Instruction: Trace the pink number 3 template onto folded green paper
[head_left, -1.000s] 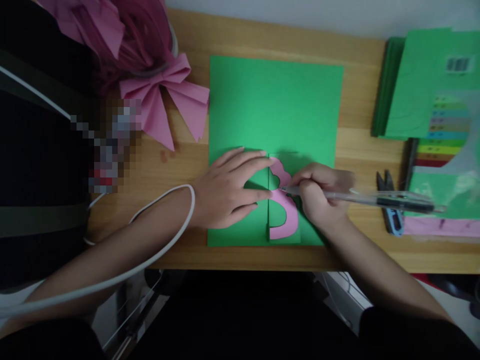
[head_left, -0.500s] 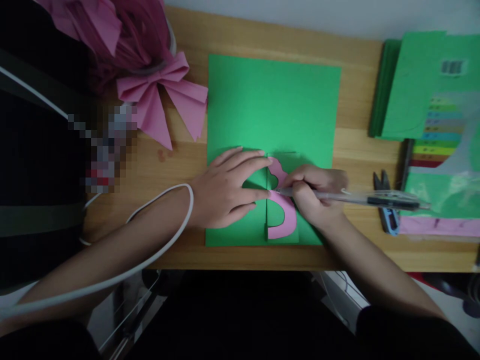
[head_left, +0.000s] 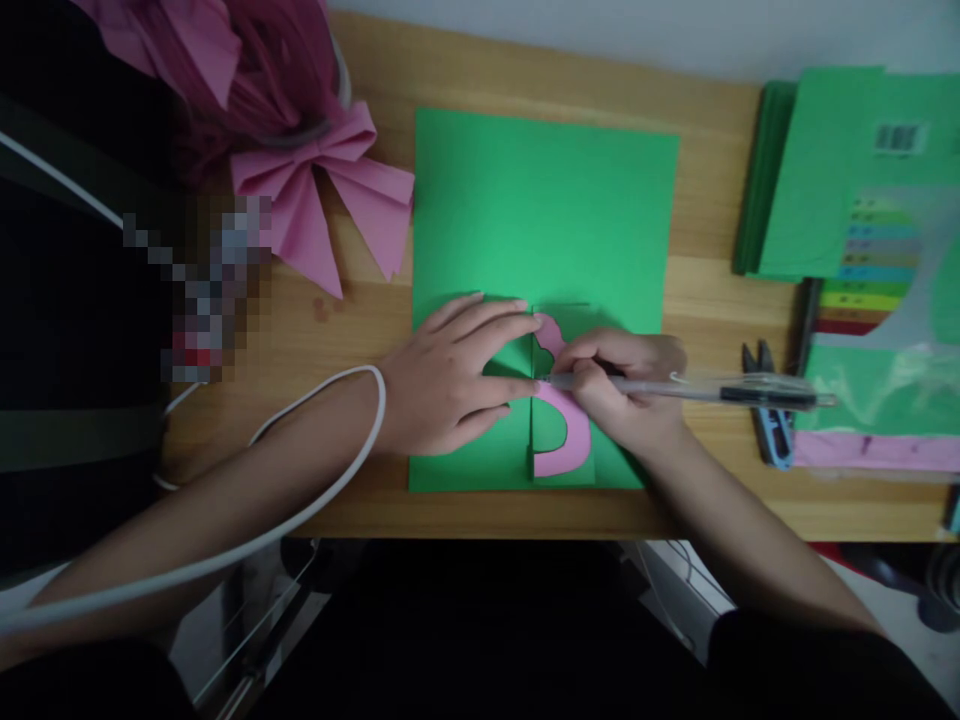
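Observation:
My left hand lies flat with its fingers spread, and its fingertips press on the left edge of a curved pink paper cutout. The cutout rests on a small folded green paper piece, on top of a large green paper sheet. In my right hand is a clear pen with a black part towards its back end. Its tip is at the cutout's inner edge, close to my left fingertip. My right fingers partly cover the middle of the cutout.
A pink paper bow lies at the upper left, below a pile of pink material. Blue-handled scissors sit on the right. Beyond them are stacked green papers and a plastic-wrapped paper pack. A white cable crosses my left forearm.
My right hand and the pen have shifted slightly left along the cutout's edge. My left hand stays in place on the paper.

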